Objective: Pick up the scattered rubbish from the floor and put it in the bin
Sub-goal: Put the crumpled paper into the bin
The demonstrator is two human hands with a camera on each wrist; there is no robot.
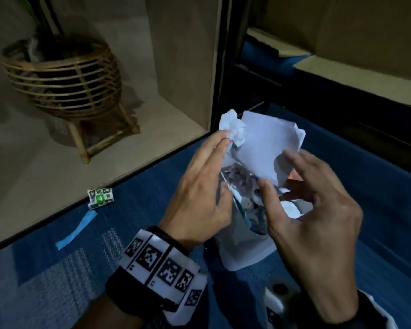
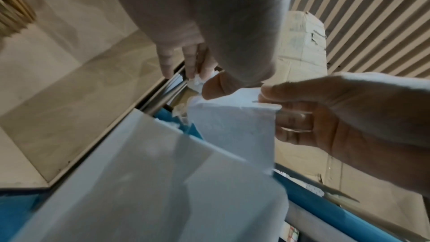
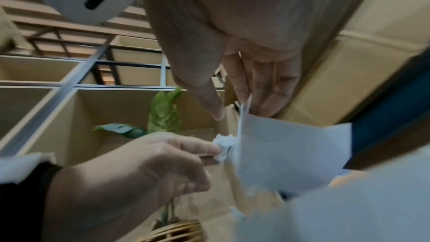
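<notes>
My left hand (image 1: 223, 148) pinches a crumpled ball of white paper (image 1: 234, 131) at its fingertips, just above the far left rim of the bin. My right hand (image 1: 278, 172) holds a flat white sheet of paper (image 1: 268, 143) between thumb and fingers over the bin's mouth. The white bin (image 1: 242, 252) stands on the blue carpet under both hands, with mixed rubbish (image 1: 244, 184) inside. The right wrist view shows the paper ball (image 3: 223, 146) touching the sheet (image 3: 291, 150). In the left wrist view the sheet (image 2: 232, 128) hangs over the bin's wall (image 2: 139, 172).
A green and white wrapper (image 1: 101, 197) and a strip of blue tape (image 1: 77, 230) lie on the carpet by the shelf's edge. A rattan plant stand (image 1: 64, 74) sits in the shelf compartment to the left. A black shelf post (image 1: 220, 67) rises behind the bin.
</notes>
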